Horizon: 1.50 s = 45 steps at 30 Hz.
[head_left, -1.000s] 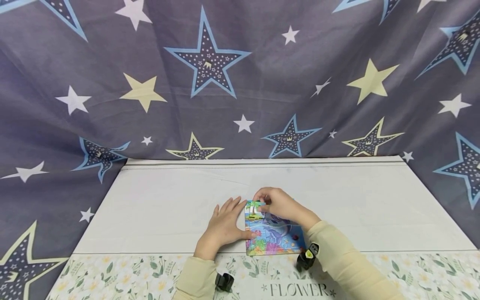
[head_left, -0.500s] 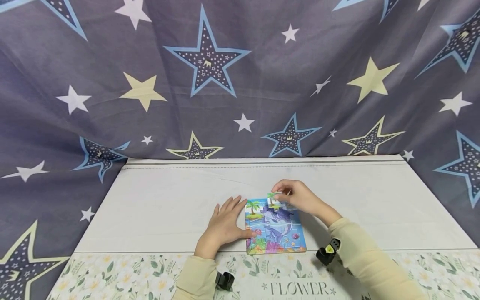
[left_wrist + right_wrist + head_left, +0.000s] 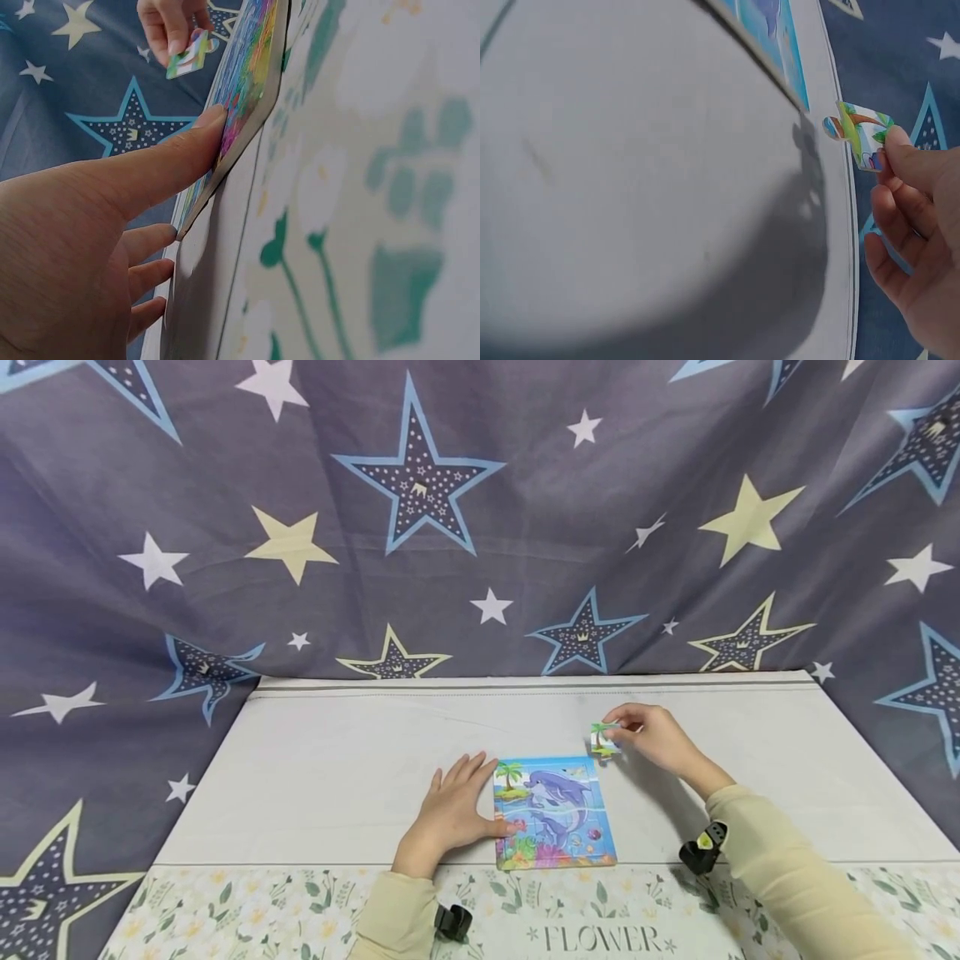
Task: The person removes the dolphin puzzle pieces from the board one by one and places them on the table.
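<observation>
My right hand [image 3: 663, 739] pinches a jigsaw puzzle piece [image 3: 603, 739] between thumb and fingers, up past the far right corner of the puzzle board [image 3: 558, 839]. A palm tree on a small island is printed on the piece; a rounded tab shows at its lower edge in the right wrist view. The square board lies on the table, with dolphins, coral and a similar palm tree at its far left corner. My left hand [image 3: 453, 814] lies along the board's left side, thumb resting on its face and straight fingers spread at the edge.
The table has a white cover [image 3: 337, 777] with a floral front band [image 3: 262, 910] lettered FLOWER. A dark curtain with stars [image 3: 480, 527] hangs behind and at both sides. Black wrist cameras [image 3: 453, 923] are strapped near both sleeves.
The right hand has carried the palm-tree piece off the board's far left corner, rightward and away past the far right corner. The board's picture is uncovered. The left hand has stayed put.
</observation>
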Available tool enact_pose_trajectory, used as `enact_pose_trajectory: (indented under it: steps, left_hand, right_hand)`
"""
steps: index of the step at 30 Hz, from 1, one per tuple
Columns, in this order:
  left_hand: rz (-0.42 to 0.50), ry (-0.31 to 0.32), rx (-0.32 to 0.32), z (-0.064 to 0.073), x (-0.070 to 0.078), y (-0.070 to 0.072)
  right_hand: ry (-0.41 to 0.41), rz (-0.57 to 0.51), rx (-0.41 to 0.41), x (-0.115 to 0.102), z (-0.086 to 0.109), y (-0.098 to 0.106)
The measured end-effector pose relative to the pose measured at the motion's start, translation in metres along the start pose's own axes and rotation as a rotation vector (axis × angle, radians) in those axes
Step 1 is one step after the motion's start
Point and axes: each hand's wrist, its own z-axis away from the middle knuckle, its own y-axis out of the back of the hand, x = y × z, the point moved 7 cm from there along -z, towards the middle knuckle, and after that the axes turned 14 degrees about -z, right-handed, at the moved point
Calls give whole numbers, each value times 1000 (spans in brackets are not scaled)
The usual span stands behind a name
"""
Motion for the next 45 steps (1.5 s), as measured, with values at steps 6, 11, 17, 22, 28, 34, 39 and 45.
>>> enact_pose_trajectory:
  steps: [6, 11, 17, 22, 28, 34, 39, 45]
  left_hand:
    - [-4, -4, -4, 0, 1, -2]
    - [-1, -5, -2, 0, 1, -2]
    - [-3, -7, -11, 0, 1, -3]
    - [-8, -8, -16, 0, 1, -3]
    - [-7, -5, -17, 0, 1, -3]
    - [-7, -8, -12, 0, 1, -2]
    - [-6, -4, -8, 0, 1, -1]
    - [-7, -1, -11, 0, 0, -2]
  right_hand:
    - [-38, 60, 18, 12, -3, 12]
    - [-86, 71, 33, 22, -7, 15]
    - [-131, 92, 22, 32, -12, 13]
    - [-138, 128, 18, 38, -14, 11]
    - [-133, 137, 35, 40, -13, 11]
    - [-141, 117, 59, 35, -12, 13]
    - [-120, 78, 55, 25, -13, 9]
    - [-84, 18, -11, 11, -13, -10]
